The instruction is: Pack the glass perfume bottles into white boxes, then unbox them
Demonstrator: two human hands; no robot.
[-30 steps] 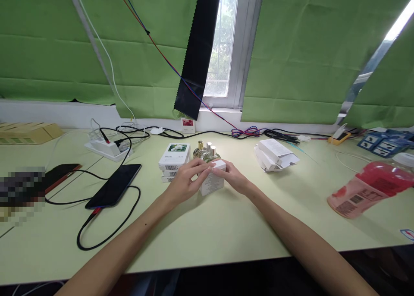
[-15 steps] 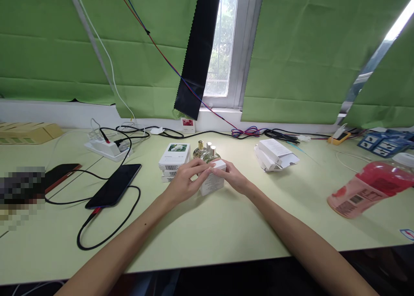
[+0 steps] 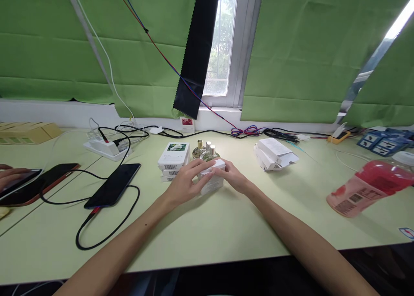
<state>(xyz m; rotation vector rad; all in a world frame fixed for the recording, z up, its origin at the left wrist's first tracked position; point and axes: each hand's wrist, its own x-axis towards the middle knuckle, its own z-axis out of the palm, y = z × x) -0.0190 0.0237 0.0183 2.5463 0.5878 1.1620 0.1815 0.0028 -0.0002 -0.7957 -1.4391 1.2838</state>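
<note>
A smooth, pale yellow-green surface [image 3: 249, 231] runs below bright green fabric blinds [image 3: 297, 50], with a narrow white-framed window [image 3: 220, 63] and a hanging black cloth strip [image 3: 197, 45] between them. Black and red-blue cables [image 3: 247, 131] trail along its back edge; at the left, a white plastic power strip [image 3: 105, 148] sits beyond a flat black phone [image 3: 113, 186]. At the right lie folded white cartons [image 3: 274, 153] and, nearer the edge, a tilted pink-labelled clear bottle [image 3: 368, 188] with red contents. In the middle, the left hand [image 3: 190, 179] and right hand [image 3: 233, 177] grip a small upright white cardboard box [image 3: 212, 184], fingers bent around its top. It stands just in front of rounded glass bottles [image 3: 207, 151] with gold and silver caps, right of stacked flat white boxes [image 3: 174, 156]. Compared with half a second ago, the box is in the same spot, while the left thumb and forefinger have spread apart, baring more of its top. At far left, where a pixelated patch was, another person's hand [image 3: 11, 177] now shows over a dark device [image 3: 19, 181].
</note>
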